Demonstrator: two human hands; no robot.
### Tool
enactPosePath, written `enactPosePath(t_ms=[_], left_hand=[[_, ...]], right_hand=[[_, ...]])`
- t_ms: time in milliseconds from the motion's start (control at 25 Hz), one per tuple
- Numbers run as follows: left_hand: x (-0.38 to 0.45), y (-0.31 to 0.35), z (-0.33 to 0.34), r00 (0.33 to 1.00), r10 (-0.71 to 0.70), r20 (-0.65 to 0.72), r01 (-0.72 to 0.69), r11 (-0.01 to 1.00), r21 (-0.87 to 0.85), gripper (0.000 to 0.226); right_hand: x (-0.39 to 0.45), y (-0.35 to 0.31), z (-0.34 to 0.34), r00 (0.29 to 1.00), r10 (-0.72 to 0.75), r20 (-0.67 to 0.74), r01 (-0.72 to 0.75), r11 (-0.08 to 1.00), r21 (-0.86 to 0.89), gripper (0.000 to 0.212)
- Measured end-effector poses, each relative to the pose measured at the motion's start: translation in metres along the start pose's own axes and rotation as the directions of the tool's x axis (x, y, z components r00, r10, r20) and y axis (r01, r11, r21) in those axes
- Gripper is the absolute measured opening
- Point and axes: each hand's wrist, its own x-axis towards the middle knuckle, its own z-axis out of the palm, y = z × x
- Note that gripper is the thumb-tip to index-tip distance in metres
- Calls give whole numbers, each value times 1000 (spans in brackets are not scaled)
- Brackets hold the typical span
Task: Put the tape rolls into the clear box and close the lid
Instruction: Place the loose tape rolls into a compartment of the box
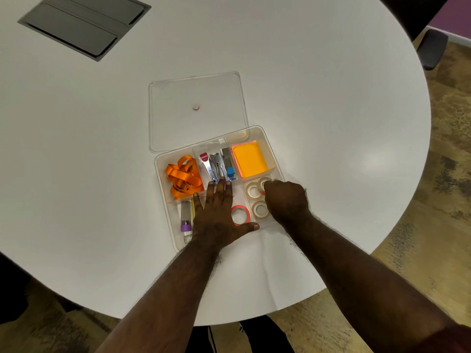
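The clear box (163, 194) sits open on the white table, split into compartments. Its clear lid (196, 93) lies flat on the table just behind it. In the box's right front compartment lie three whitish tape rolls (253, 190), and a red-rimmed tape roll (239, 214) lies next to them. My left hand (216, 215) rests flat across the middle of the box, fingers spread. My right hand (286, 200) is curled over the right front compartment, fingertips pinching the far tape roll (263, 181).
The box also holds an orange ribbon (183, 177), staplers (216, 166), an orange pad of sticky notes (249, 160) and a purple-capped tube (185, 216). A grey cable hatch (84, 24) is set into the table at the far left. A dark chair (433, 47) stands at the far right.
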Motion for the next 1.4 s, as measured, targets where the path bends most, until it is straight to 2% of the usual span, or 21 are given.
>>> enactPosePath(t_ms=[160, 280, 480, 600, 720, 800, 840, 920, 1040, 1200, 1320, 1400], left_hand=[[0, 0, -1, 1000, -5, 17, 5, 1000, -2, 129], [1, 1, -1, 1000, -9, 23, 9, 1000, -6, 128], [1, 0, 0, 1000, -6, 15, 6, 1000, -17, 129], [1, 0, 0, 1000, -4, 16, 4, 1000, -14, 129], [0, 0, 0, 1000, 1, 5, -1, 1000, -20, 130], [0, 0, 0, 1000, 1, -6, -1, 999, -35, 131], [0, 0, -1, 1000, 2, -5, -2, 999, -40, 130], [0, 0, -1, 1000, 4, 7, -3, 999, -40, 130], [0, 0, 0, 1000, 5, 9, -5, 999, -38, 129], [-1, 0, -1, 1000, 5, 0, -5, 999, -39, 129], [-1, 1, -2, 1000, 5, -6, -6, 999, -45, 129], [-1, 1, -1, 1000, 6, -6, -7, 999, -47, 129]], right_hand=[[-2, 0, -2, 992, -53, -114, 49, 998, -43, 19], [-1, -2, -1, 983, -129, -128, 124, 991, -41, 23], [0, -12, 2, 983, -182, 39, 183, 982, -36, 21], [1, -15, 4, 977, -199, 83, 201, 979, -16, 19], [4, -8, 0, 998, -69, 7, 68, 994, 85, 18], [8, 2, -3, 995, 74, -65, -58, 974, 220, 18], [11, 5, -5, 989, 140, -53, -117, 941, 318, 23], [16, 6, -7, 977, 197, 78, -210, 849, 484, 30], [18, -2, -8, 915, 239, 324, -393, 705, 590, 39], [17, 1, -8, 880, 330, 341, -474, 612, 633, 42], [18, 1, -9, 869, 338, 361, -495, 592, 636, 41], [20, -3, -10, 858, 350, 376, -513, 534, 672, 41]])
